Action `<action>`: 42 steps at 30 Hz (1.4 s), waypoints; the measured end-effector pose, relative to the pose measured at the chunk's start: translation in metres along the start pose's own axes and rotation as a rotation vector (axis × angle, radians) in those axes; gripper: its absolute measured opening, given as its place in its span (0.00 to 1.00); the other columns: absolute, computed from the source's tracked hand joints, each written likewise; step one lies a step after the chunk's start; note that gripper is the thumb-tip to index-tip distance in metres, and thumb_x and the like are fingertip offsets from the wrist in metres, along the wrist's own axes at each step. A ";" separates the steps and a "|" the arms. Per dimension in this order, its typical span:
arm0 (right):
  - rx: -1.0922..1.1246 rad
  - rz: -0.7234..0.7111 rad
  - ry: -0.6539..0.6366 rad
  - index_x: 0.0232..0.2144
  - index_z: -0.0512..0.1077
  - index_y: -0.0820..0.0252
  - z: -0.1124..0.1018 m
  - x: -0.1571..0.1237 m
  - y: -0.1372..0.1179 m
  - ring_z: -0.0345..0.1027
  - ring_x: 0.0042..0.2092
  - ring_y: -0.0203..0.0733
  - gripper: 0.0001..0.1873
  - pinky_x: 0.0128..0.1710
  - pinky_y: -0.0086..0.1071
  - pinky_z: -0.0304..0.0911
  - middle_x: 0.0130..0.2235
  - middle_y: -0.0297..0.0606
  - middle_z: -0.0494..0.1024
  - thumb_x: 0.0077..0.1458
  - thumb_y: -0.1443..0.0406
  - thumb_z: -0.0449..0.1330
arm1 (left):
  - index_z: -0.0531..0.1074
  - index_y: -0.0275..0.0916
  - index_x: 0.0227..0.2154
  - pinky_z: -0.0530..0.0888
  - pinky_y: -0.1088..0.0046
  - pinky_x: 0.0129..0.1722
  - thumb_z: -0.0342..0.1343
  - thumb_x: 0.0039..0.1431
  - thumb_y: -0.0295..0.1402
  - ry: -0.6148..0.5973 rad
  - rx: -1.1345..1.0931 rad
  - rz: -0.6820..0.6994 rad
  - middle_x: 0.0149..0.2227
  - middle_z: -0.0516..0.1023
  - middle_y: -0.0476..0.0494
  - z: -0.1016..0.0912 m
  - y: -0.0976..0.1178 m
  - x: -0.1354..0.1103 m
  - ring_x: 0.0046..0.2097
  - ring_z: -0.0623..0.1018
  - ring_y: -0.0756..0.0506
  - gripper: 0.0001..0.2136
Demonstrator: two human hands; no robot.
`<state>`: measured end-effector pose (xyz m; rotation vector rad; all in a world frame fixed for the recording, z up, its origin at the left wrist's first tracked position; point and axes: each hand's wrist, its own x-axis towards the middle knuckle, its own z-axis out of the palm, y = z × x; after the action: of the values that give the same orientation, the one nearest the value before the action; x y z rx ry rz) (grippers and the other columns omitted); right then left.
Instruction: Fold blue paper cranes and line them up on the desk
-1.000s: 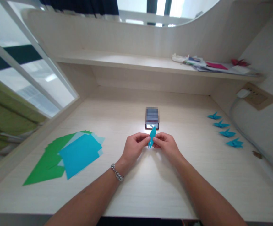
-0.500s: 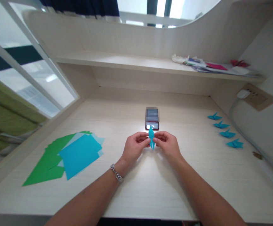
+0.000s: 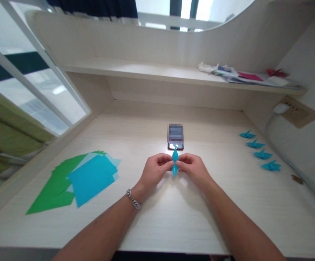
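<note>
A narrow piece of folded blue paper (image 3: 175,155) stands lengthwise between my two hands above the desk. My left hand (image 3: 157,168) pinches its left side between thumb and fingers. On the opposite side my right hand (image 3: 192,166) grips it the same way, the thumbs nearly meeting at its middle. Just beyond the paper lies a phone (image 3: 175,135), its screen blurred out. Several blue folded paper cranes (image 3: 262,154) sit in a row at the right of the desk.
Blue paper sheets (image 3: 93,177) overlap green sheets (image 3: 52,185) on the desk's left. A shelf (image 3: 146,71) runs across the back, with papers (image 3: 249,77) piled at its right. On the right wall, a cable (image 3: 275,145) hangs from a socket plate (image 3: 298,111).
The folded blue paper has shifted slightly toward me, and its near end looks wider than the two thin points seen before. Both hands keep their pinch.
</note>
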<state>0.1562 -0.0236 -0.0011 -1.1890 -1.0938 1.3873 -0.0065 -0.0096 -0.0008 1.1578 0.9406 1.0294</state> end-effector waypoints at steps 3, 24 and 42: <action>0.026 0.011 -0.034 0.29 0.76 0.61 -0.001 -0.002 -0.003 0.72 0.30 0.40 0.12 0.31 0.33 0.67 0.29 0.37 0.79 0.39 0.62 0.69 | 0.76 0.33 0.31 0.77 0.67 0.34 0.63 0.47 0.28 -0.034 -0.015 -0.040 0.30 0.80 0.41 -0.001 0.003 -0.001 0.31 0.79 0.45 0.07; 0.078 0.079 -0.025 0.26 0.76 0.61 -0.001 -0.003 -0.006 0.71 0.29 0.39 0.10 0.31 0.34 0.68 0.27 0.36 0.78 0.39 0.62 0.68 | 0.79 0.36 0.25 0.76 0.70 0.34 0.61 0.46 0.27 -0.017 0.184 0.084 0.28 0.80 0.42 -0.002 0.009 -0.002 0.31 0.77 0.46 0.03; -0.078 -0.049 -0.031 0.25 0.74 0.61 -0.003 -0.001 -0.004 0.70 0.29 0.39 0.09 0.32 0.33 0.66 0.26 0.35 0.76 0.39 0.65 0.69 | 0.77 0.33 0.31 0.77 0.70 0.33 0.65 0.47 0.29 -0.002 0.067 -0.025 0.31 0.81 0.40 -0.003 -0.001 0.000 0.32 0.79 0.46 0.07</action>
<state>0.1599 -0.0244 0.0023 -1.1926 -1.2005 1.3400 -0.0092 -0.0085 -0.0027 1.1992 0.9917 0.9831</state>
